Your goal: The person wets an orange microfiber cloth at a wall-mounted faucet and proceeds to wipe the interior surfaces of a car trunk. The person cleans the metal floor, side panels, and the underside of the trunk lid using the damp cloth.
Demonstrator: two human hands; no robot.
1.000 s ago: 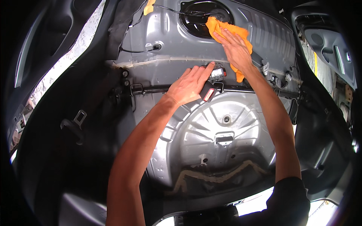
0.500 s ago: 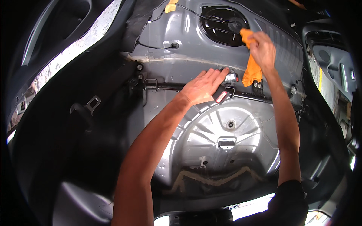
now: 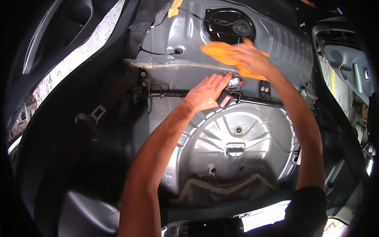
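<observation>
The right hand (image 3: 252, 59) grips a bunched orange cloth (image 3: 221, 52), fingers closed over it and pressing it flat against the grey sheet-metal floor panel (image 3: 189, 35) of a stripped car body. The cloth lies at about 1 o'clock in the view, just below the round opening (image 3: 229, 25) with its dark cable, and its blurred edge suggests a wiping stroke. The left hand (image 3: 207, 93) holds nothing: it is spread open, palm down, braced on the black crossbar (image 3: 169, 93) at the step between the upper panel and the round spare-wheel well (image 3: 237, 146), near the centre of the view. Its fingertips touch a small black-and-red buckle (image 3: 226, 100).

To do this wipe well:
- Keep the cloth folded thick under the fingers so that bare skin stays off panel edges and the rim of the opening.
- Work in overlapping strokes along the ribbed pressing at 2 o'clock, following the ribs rather than crossing them.
- Steer clear of the thin black wire (image 3: 158, 52) at 11 o'clock and the cable across the opening; a snagged cloth could pull them.
- Hold the bracing hand steady on the bar to carry body weight.

A seat-belt buckle (image 3: 91, 116) lies on dark trim at 9 o'clock, well apart.
</observation>
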